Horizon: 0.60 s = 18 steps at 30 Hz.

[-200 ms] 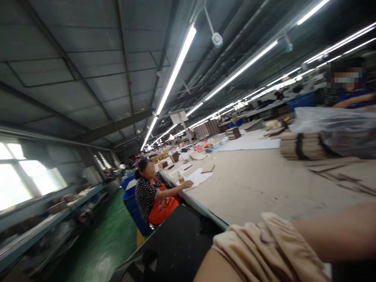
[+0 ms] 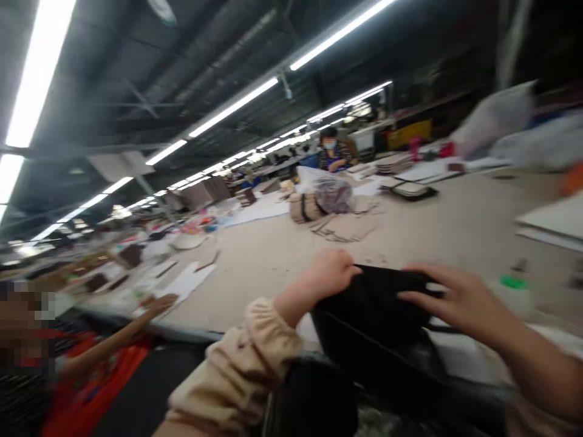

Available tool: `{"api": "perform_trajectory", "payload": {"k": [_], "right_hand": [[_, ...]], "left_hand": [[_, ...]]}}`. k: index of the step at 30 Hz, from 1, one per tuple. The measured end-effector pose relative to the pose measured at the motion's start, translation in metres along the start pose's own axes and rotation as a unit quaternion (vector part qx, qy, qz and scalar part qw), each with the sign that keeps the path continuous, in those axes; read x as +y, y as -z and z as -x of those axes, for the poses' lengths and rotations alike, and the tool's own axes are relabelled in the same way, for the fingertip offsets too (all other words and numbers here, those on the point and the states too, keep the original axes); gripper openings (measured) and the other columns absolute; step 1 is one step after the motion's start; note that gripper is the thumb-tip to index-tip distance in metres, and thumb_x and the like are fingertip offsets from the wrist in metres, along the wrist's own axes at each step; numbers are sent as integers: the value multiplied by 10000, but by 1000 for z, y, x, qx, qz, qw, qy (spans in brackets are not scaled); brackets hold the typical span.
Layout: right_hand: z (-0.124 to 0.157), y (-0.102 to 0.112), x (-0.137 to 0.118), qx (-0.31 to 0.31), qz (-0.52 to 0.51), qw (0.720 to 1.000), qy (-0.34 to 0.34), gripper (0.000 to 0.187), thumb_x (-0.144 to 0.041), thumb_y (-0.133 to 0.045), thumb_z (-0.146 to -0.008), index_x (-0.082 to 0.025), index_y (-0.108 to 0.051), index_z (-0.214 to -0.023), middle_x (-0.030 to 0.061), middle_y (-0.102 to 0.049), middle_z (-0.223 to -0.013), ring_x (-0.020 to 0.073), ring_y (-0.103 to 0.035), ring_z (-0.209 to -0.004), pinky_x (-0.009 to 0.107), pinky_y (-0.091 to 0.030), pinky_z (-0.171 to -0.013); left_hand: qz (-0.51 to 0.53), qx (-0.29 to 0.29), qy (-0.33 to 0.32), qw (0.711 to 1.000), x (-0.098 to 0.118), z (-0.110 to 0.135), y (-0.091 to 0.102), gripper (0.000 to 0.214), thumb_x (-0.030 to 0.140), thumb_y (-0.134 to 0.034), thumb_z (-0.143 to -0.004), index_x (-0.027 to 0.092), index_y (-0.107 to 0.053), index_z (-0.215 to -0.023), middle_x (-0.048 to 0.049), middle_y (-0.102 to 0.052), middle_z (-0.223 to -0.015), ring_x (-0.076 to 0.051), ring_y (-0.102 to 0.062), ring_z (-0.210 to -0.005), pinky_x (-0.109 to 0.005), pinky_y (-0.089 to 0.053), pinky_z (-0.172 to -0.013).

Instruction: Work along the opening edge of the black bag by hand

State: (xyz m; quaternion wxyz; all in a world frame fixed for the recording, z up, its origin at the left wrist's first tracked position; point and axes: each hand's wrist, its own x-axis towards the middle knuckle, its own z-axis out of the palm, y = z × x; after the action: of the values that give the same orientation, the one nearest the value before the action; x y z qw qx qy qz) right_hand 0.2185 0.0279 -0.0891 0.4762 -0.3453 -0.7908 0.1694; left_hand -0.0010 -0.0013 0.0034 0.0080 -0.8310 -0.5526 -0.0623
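Observation:
My left hand (image 2: pixel 330 273), in a beige sleeve, is closed in a grip on the upper left edge of a black bag-like piece (image 2: pixel 378 312). My right hand (image 2: pixel 449 297) lies over the same piece's right side, with its fingers curled against it. The black piece sits at the near edge of a long tan work table (image 2: pixel 282 255). The picture is blurred by motion.
A person in an orange apron (image 2: pixel 91 370) sits at the left, one hand on white paper (image 2: pixel 186 282). A strapped bundle of tan pieces (image 2: pixel 305 207) and a plastic bag (image 2: pixel 332 191) lie mid-table. Another person (image 2: pixel 334 155) works far across. A green object (image 2: pixel 512 282) lies at the right.
The view has swung right and down. Both my hands and the black piece have come into view; before, only my sleeved forearm showed.

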Motion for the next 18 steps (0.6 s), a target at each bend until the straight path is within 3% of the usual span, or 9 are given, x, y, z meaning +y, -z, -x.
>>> {"api": "perform_trajectory", "payload": {"k": [1,4,10,15,18], "right_hand": [[8,13,-3,-57,10,998,-17,271,-429,-653,-765,-251,-608,-963,55,-623,-851,222,-583,-738,324,-494,-627],[9,19,-9,-91,34,994,-44,365,-308,-702,-732,-248,-554,-1059,4,-618,-914,191,-573,-797,294,-459,-722],[3,7,-13,-54,45,997,-16,162,-366,-629,-830,-219,-610,-893,-17,-602,-766,138,-529,-687,226,-363,-605],[3,8,-17,-45,95,994,-9,346,-439,-536,-885,-174,-537,-662,-7,-512,-608,122,-452,-586,234,-315,-575],[2,7,-18,-44,116,992,1,390,-442,-495,-902,-172,-482,-622,-9,-478,-584,117,-429,-568,234,-303,-572]], "left_hand": [[22,12,-4,1000,-5,-2,-1,232,291,-540,-868,126,-657,-754,-56,-643,-818,-137,-566,-740,-229,-424,-690],[54,26,-26,998,-16,-6,-4,204,239,-558,-851,124,-644,-706,-37,-622,-769,-127,-552,-721,-218,-408,-687],[36,29,-26,999,-9,-1,0,226,255,-549,-854,128,-636,-688,-32,-606,-748,-121,-535,-705,-215,-392,-664],[54,31,-29,998,-12,-2,-3,216,240,-546,-848,134,-630,-679,-21,-598,-732,-118,-531,-700,-209,-400,-668],[61,34,-30,997,-12,-2,-3,215,242,-548,-843,137,-628,-674,-17,-596,-732,-117,-530,-706,-208,-403,-675]]}}
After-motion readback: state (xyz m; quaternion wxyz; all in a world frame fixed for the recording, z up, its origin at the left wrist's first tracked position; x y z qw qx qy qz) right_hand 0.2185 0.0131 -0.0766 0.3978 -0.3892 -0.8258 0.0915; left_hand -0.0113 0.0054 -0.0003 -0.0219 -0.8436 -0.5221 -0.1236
